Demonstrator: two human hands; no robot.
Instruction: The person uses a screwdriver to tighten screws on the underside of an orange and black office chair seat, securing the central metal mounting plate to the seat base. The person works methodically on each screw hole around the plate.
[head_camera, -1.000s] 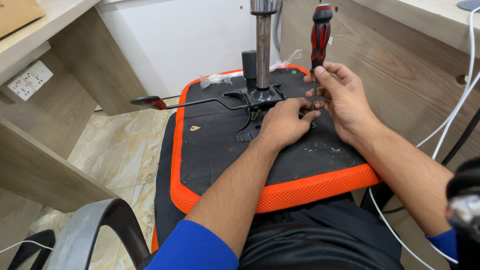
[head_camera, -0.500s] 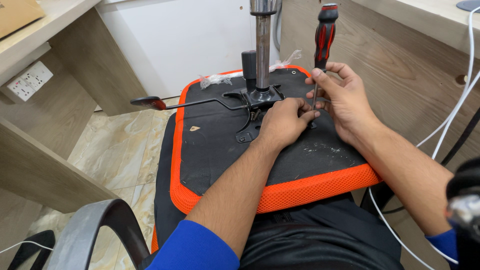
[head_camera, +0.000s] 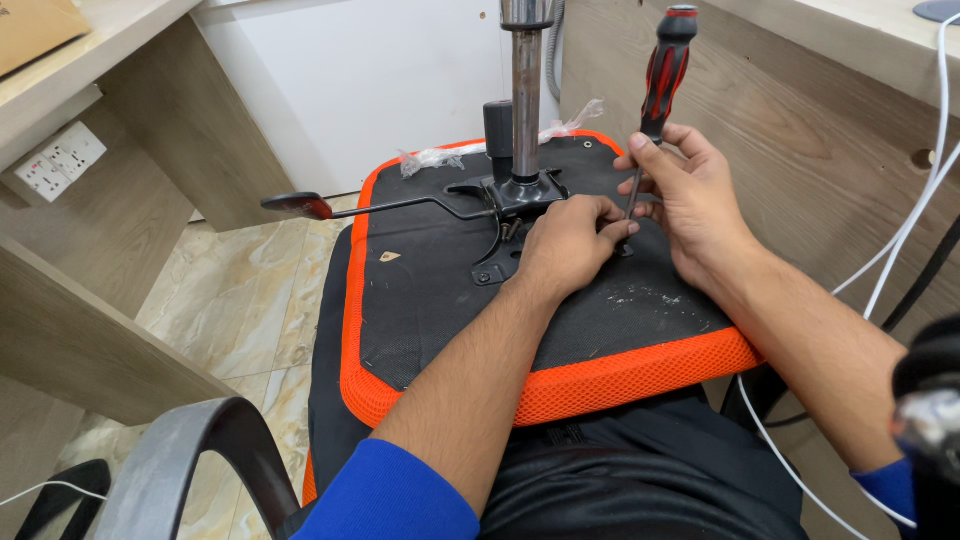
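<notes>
An upside-down office chair seat lies before me, black underside with an orange mesh rim. A black metal mechanism plate with a chrome gas cylinder is mounted at its middle. My right hand holds a red and black screwdriver upright, its tip down on the seat's underside. My left hand is curled next to the shaft's lower end, fingertips pinching at the tip near the plate's right side. What lies under the fingertips is hidden.
A thin lever with a red-tipped paddle sticks out left from the mechanism. A crumpled plastic bag lies at the seat's far edge. Wooden desk panels stand right and left, white cables hang right, a grey armrest curves at lower left.
The screwdriver's handle has shifted slightly right and tilted a little. Both hands stay at the same spot on the seat.
</notes>
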